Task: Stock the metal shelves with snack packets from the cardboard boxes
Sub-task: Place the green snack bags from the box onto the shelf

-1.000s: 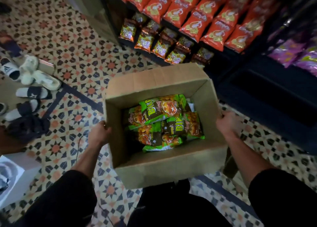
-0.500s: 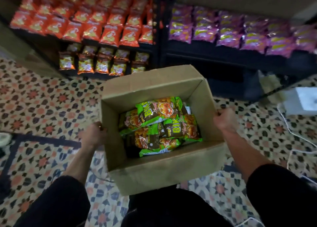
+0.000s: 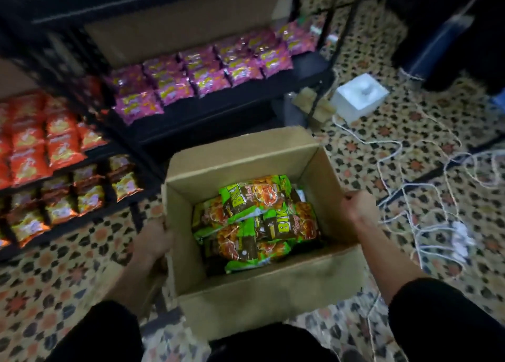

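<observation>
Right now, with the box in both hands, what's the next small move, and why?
Probably lower the cardboard box to the floor by the shelves. The left hand and right hand both grip its side walls, so neither is free to lift out the green packets.

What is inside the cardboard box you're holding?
Piled, overlapping green snack packets lie in the cardboard box. Its near left corner is too dark to read. Anything under the top packets, and the box floor, is covered.
</observation>
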{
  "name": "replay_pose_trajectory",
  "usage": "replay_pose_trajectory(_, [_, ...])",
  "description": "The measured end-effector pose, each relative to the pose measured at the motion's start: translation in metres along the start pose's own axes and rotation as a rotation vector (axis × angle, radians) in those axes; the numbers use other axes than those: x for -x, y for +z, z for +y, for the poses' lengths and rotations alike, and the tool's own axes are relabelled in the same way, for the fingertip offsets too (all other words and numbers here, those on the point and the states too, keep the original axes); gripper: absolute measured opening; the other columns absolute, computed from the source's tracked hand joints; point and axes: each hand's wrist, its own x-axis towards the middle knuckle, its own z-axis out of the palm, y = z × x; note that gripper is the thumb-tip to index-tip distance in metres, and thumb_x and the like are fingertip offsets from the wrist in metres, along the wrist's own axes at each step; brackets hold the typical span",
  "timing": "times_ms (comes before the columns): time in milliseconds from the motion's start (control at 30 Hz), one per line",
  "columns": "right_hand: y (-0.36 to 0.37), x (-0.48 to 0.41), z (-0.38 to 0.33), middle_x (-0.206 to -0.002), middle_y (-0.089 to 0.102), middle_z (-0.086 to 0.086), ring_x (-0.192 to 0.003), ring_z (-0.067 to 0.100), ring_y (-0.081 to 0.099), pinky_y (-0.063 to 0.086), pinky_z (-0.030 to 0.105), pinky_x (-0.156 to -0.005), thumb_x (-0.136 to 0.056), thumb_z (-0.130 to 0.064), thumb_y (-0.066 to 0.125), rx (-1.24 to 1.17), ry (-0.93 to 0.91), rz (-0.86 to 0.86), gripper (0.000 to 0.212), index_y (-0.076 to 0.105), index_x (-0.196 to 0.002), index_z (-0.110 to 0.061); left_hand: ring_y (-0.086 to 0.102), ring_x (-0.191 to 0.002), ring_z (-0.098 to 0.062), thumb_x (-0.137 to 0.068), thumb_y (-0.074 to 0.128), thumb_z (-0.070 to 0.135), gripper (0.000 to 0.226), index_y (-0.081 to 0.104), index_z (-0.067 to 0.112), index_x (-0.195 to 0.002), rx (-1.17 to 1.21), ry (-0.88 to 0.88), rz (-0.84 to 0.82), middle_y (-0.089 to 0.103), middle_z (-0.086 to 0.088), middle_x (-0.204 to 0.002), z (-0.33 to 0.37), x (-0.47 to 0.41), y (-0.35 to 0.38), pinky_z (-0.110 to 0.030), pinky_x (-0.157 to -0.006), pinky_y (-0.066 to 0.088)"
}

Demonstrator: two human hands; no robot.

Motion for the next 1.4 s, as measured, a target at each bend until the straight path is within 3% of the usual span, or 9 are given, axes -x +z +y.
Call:
replay_pose_trajectory(167, [-0.016, -0.021, 0.046, -0.092, 0.070, 0.009, -0.087, 0.028, 0.068, 0.058, 0.047, -0.082, -0.095, -0.026, 0.059, -0.129, 0.139, 0.037, 0.017, 0.069, -0.089, -0.014, 0.064, -0.097, -0.034, -0.090, 0.057, 0.030, 0.030, 0.069, 0.007, -0.104, -0.130, 0.123, -0.031, 0.069, -0.016, -0.104, 0.065, -0.050, 0.013, -0.039, -0.084, 0.052])
replay_pose_trajectory(400, [0.002, -0.059, 0.063, -0.094, 0.071, 0.013, -0.085, 0.029, 0.068, 0.059, 0.044, -0.079, -0.092, -0.024, 0.063, -0.269, 0.367, 0.153, 0.018, 0.073, -0.096, -0.010, 0.064, -0.090, -0.030, -0.096, 0.051, 0.021, 0.019, 0.064, 0.007, -0.094, -0.209, 0.238, -0.095, 0.066, -0.012, -0.096, 0.150, -0.125, 0.038, -0.035, -0.072, 0.047])
replay_pose_trajectory(567, [0.024, -0.083, 0.075, -0.096, 0.072, 0.012, -0.089, 0.030, 0.068, 0.056, 0.038, -0.079, -0.093, -0.023, 0.060, -0.319, 0.523, 0.229, 0.022, 0.076, -0.104, -0.013, 0.061, -0.087, -0.027, -0.094, 0.050, 0.020, 0.014, 0.062, 0.013, -0.095, -0.316, 0.297, -0.145, 0.063, -0.007, -0.094, 0.200, -0.177, 0.057, -0.033, -0.074, 0.051])
replay_pose_trajectory(700, [0.040, -0.109, 0.084, -0.102, 0.071, 0.011, -0.093, 0.029, 0.067, 0.056, 0.040, -0.083, -0.094, -0.024, 0.058, -0.339, 0.616, 0.250, 0.022, 0.072, -0.110, -0.018, 0.058, -0.076, -0.023, -0.094, 0.049, 0.012, 0.012, 0.061, 0.013, -0.097, -0.329, 0.320, -0.205, 0.062, -0.006, -0.087, 0.235, -0.210, 0.082, -0.029, -0.062, 0.044])
replay_pose_trajectory(867, [0.055, -0.128, 0.096, -0.106, 0.072, 0.012, -0.096, 0.032, 0.068, 0.057, 0.042, -0.083, -0.094, -0.030, 0.059, -0.294, 0.714, 0.274, 0.029, 0.071, -0.117, -0.016, 0.060, -0.074, -0.025, -0.093, 0.050, 0.014, 0.012, 0.062, 0.016, -0.095, -0.376, 0.369, -0.219, 0.064, -0.006, -0.084, 0.264, -0.241, 0.106, -0.033, -0.067, 0.049])
replay_pose_trajectory(967, [0.055, -0.137, 0.100, -0.101, 0.072, 0.015, -0.090, 0.032, 0.068, 0.055, 0.037, -0.075, -0.097, -0.025, 0.057, -0.299, 0.705, 0.265, 0.025, 0.073, -0.112, -0.014, 0.058, -0.074, -0.025, -0.091, 0.051, 0.013, 0.009, 0.058, 0.018, -0.093, -0.410, 0.363, -0.198, 0.061, -0.006, -0.084, 0.277, -0.250, 0.110, -0.033, -0.065, 0.049])
replay_pose_trajectory(1067, [0.057, -0.133, 0.095, -0.103, 0.072, 0.017, -0.094, 0.035, 0.068, 0.057, 0.044, -0.082, -0.095, -0.027, 0.058, -0.285, 0.690, 0.240, 0.025, 0.072, -0.109, -0.013, 0.057, -0.074, -0.024, -0.091, 0.051, 0.013, 0.010, 0.056, 0.019, -0.098, -0.452, 0.360, -0.206, 0.059, -0.005, -0.085, 0.280, -0.256, 0.107, -0.031, -0.061, 0.045])
replay_pose_trajectory(1267, [0.063, -0.104, 0.088, -0.099, 0.070, 0.019, -0.092, 0.034, 0.067, 0.057, 0.047, -0.083, -0.095, -0.012, 0.059, -0.244, 0.685, 0.201, 0.019, 0.070, -0.107, -0.003, 0.060, -0.090, -0.030, -0.091, 0.053, 0.012, 0.011, 0.057, 0.011, -0.101, -0.564, 0.394, -0.293, 0.063, -0.012, -0.100, 0.290, -0.259, 0.096, -0.036, -0.077, 0.049])
replay_pose_trajectory(1400, [0.068, -0.090, 0.092, -0.101, 0.069, 0.018, -0.087, 0.032, 0.066, 0.058, 0.048, -0.080, -0.095, -0.009, 0.056, -0.239, 0.655, 0.152, 0.021, 0.068, -0.113, -0.005, 0.059, -0.085, -0.028, -0.093, 0.052, 0.016, 0.009, 0.056, 0.012, -0.100, -0.587, 0.401, -0.255, 0.063, -0.011, -0.099, 0.292, -0.255, 0.097, -0.036, -0.076, 0.049])
